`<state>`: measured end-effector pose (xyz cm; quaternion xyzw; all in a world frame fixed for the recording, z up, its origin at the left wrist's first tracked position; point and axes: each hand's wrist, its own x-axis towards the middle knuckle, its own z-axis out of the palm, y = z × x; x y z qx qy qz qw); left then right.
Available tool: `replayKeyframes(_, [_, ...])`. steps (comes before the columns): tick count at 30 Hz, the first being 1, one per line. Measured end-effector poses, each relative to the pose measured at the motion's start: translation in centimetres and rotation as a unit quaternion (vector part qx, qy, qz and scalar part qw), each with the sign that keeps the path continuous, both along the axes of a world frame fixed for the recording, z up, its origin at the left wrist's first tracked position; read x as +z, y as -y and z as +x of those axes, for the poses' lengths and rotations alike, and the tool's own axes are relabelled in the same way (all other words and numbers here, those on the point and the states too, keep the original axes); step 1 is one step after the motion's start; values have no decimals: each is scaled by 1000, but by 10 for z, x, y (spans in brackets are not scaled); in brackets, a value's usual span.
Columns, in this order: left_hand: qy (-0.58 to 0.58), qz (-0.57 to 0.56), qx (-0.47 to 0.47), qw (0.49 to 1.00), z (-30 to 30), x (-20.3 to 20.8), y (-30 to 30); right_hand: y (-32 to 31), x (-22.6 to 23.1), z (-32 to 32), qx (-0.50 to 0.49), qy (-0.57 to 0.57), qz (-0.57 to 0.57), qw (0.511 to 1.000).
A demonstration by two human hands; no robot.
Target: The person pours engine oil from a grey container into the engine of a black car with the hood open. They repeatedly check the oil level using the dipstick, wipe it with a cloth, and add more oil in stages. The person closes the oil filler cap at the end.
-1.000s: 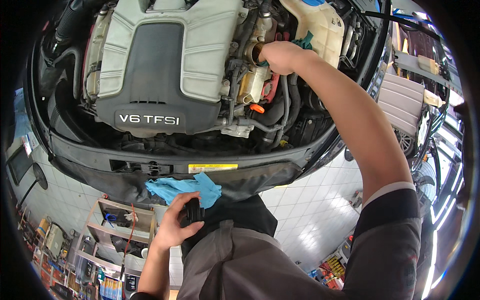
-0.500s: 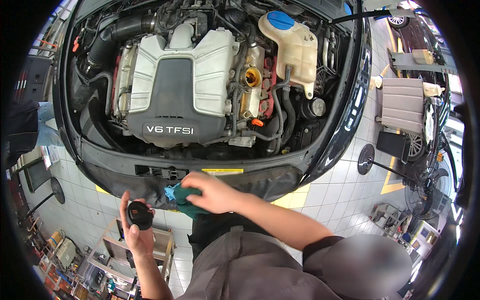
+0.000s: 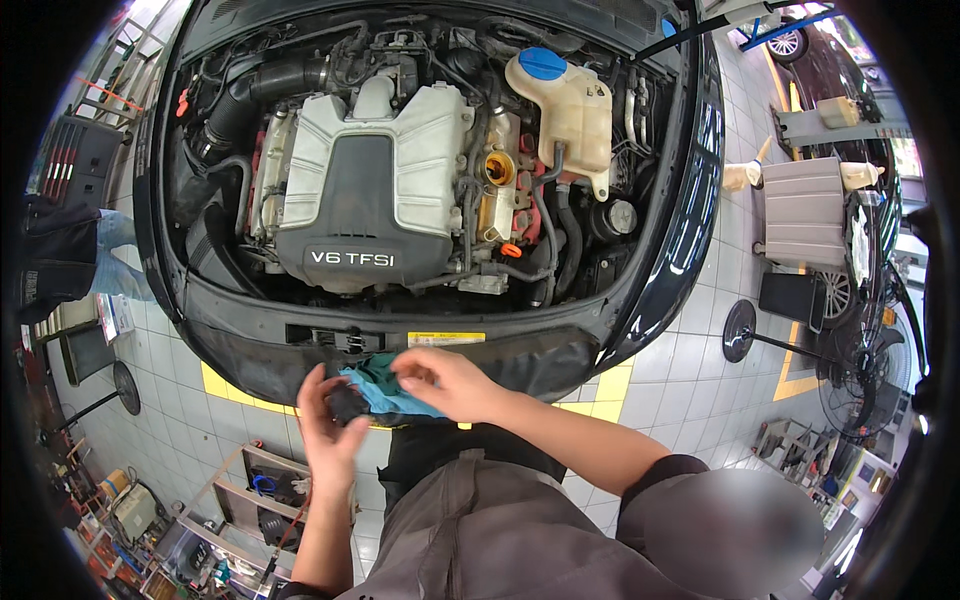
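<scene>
My left hand (image 3: 332,432) is curled round a black round cap (image 3: 347,403), probably the oil filler cap, which shows dark between fingers and thumb. My right hand (image 3: 445,382) has its bent fingers and thumb at the right side of a teal and light-blue cloth (image 3: 382,388), partly gathered in its grip. The cloth comes up against the cap; whether they touch is hard to make out. Both hands are in front of the car's covered front edge. Beyond them, the oil filler opening (image 3: 498,168) is uncovered on the right side of the engine.
A grey and black engine cover (image 3: 360,200) fills the middle of the bay. To its right are an orange dipstick handle (image 3: 511,250) and a cream reservoir (image 3: 570,115) with a blue cap. A metal trolley (image 3: 230,500) stands at lower left, a fan (image 3: 860,380) at right. Another person (image 3: 60,250) is at far left.
My left hand has moved right and up, bringing the cap beside the cloth. The cloth has spread out in front of my right hand, which has shifted slightly right. The whole view has shifted a little.
</scene>
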<state>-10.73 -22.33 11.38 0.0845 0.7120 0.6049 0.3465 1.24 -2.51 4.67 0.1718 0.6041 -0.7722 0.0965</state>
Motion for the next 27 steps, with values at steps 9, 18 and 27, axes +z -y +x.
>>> replayKeyframes(9, [27, 38, -221, 974, 32, 4, -81, -44, 44, 58, -142, -124, -2, 982])
replayKeyframes(18, [149, 129, -164, 967, 19, -16, -124, -105, 26, 62, -254, 41, -62, 964])
replayKeyframes(27, [-327, -330, -290, 837, 8, -107, -23, -207, -23, 22, -354, -118, -181, 910])
